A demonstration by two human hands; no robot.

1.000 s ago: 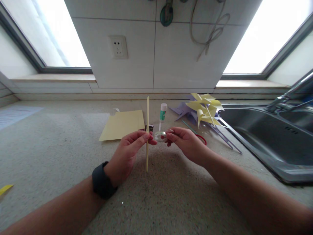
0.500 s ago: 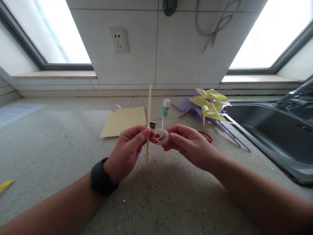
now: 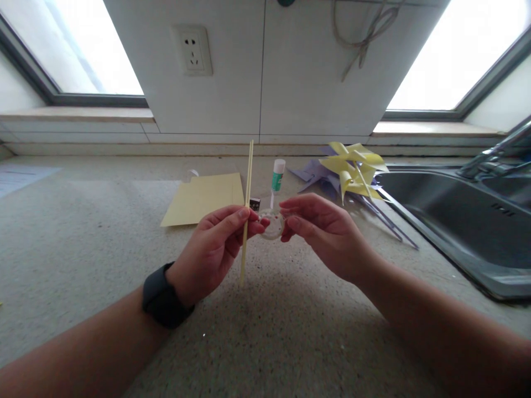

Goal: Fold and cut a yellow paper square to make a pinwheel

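Observation:
My left hand (image 3: 215, 249), with a dark watch on its wrist, pinches a thin pale wooden stick (image 3: 248, 182) that stands nearly upright above the counter. Its fingertips also touch a small clear roll of tape (image 3: 271, 224). My right hand (image 3: 323, 229) grips that tape roll from the right side with curled fingers. Both hands meet over the speckled countertop (image 3: 83, 243), just in front of a yellow sheet of paper (image 3: 203, 198).
A glue stick (image 3: 277, 177) stands behind the hands beside a small dark object. Yellow and purple paper pinwheels (image 3: 352, 171) lie at the right, next to a steel sink (image 3: 464, 221) with a tap. A wall socket and windows are behind.
The hands have stayed together on the stick and tape roll. The roll has turned slightly between the fingers, and the view has shifted a little.

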